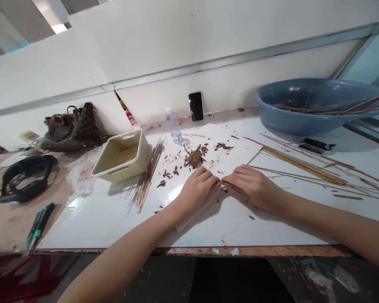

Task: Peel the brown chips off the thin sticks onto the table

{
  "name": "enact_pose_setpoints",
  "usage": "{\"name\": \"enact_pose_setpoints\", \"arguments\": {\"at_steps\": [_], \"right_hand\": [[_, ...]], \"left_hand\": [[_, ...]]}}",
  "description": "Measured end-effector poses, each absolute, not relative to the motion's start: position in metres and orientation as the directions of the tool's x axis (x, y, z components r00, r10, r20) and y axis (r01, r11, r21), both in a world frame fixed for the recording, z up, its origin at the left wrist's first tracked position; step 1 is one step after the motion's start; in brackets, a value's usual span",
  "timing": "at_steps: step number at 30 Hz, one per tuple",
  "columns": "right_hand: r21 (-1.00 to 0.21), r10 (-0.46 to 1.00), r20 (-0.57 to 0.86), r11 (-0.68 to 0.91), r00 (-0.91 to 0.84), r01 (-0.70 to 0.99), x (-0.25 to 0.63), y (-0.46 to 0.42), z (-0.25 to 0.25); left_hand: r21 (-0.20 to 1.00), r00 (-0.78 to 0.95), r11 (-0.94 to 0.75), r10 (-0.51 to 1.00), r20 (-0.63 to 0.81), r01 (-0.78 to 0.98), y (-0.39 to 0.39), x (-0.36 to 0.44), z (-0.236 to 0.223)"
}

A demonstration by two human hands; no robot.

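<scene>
My left hand [197, 187] and my right hand [252, 185] rest on the white tabletop [113, 210], fingertips meeting at the middle. Both sets of fingers are curled and pinched together over something small that I cannot make out. Just beyond the hands lies a lump of brown paste [195, 158] with brown crumbs scattered around it. A bundle of coated thin sticks [148, 176] lies to the left of my left hand. Bare bamboo sticks [303, 166] fan out to the right of my right hand.
A cream plastic tray [123, 158] sits left of the sticks. A small water bottle [173, 125] and a phone [196, 106] stand at the wall. A blue basin [303, 113] holds sticks at right. A brown handbag [71, 128], a black headband device [27, 176] and green-handled tools [38, 225] lie left.
</scene>
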State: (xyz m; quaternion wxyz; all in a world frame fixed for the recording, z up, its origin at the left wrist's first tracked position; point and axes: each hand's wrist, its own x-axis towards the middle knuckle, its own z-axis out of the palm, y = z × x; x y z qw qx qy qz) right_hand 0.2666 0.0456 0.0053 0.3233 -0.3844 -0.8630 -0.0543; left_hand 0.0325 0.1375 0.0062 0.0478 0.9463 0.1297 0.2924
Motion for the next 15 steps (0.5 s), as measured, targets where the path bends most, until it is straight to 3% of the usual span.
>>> {"name": "enact_pose_setpoints", "arguments": {"at_steps": [8,15], "right_hand": [[-0.119,0.634,0.583,0.685,-0.508,0.718,0.2673,0.0499,-0.0025],[-0.157,0.655,0.600,0.659,-0.459,0.736,0.2656,0.0504,-0.0013]], "left_hand": [[0.141,0.792,-0.964,0.266,0.550,0.226,0.1393,0.0333,0.0041],[0.164,0.785,-0.961,0.277,0.554,0.223,0.1378,0.0332,0.0037]]}}
